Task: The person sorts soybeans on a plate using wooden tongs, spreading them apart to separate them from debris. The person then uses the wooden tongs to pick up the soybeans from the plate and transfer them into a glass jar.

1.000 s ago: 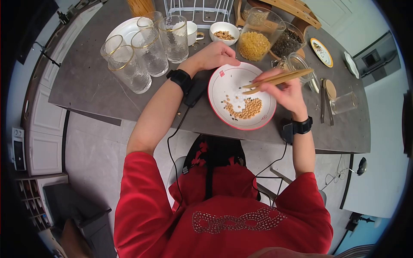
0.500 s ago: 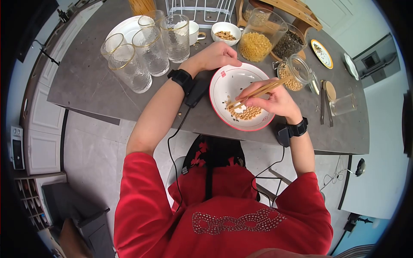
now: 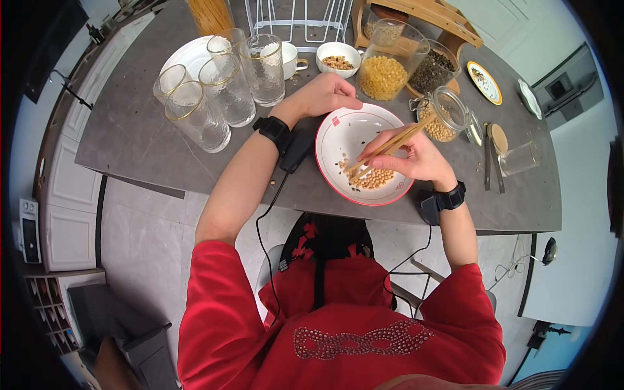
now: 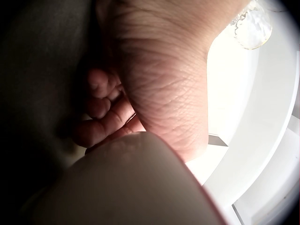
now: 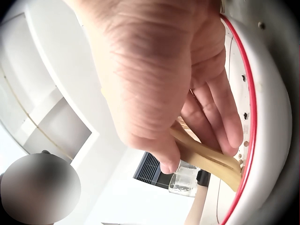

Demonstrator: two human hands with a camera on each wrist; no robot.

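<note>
A white bowl (image 3: 338,138) with a red rim stands near the table's front edge, tilted toward the person. My left hand (image 3: 328,95) holds its far left rim, thumb at the edge; in the left wrist view its other fingers (image 4: 93,131) curl behind the bowl wall (image 4: 117,187). Round tan beans (image 3: 378,179) lie in the bowl's near part, with dark seeds and white bits scattered about. My right hand (image 3: 416,155) pinches wooden tongs (image 3: 396,141), their tips down among the beans. In the right wrist view the tongs (image 5: 211,161) reach inside the red rim.
Behind the right hand stands an open glass jar (image 3: 437,120) of tan beans. Farther back are yellow pasta in a glass container (image 3: 383,77), dark seeds (image 3: 431,71) and a small white bowl (image 3: 338,52). Several gold-rimmed glasses (image 3: 227,91) stand left; metal tongs (image 3: 492,172) lie right.
My right hand has lowered the wooden tongs and moved left and nearer, bringing the tips from above the bowl down into the beans. The left hand stays on the rim.
</note>
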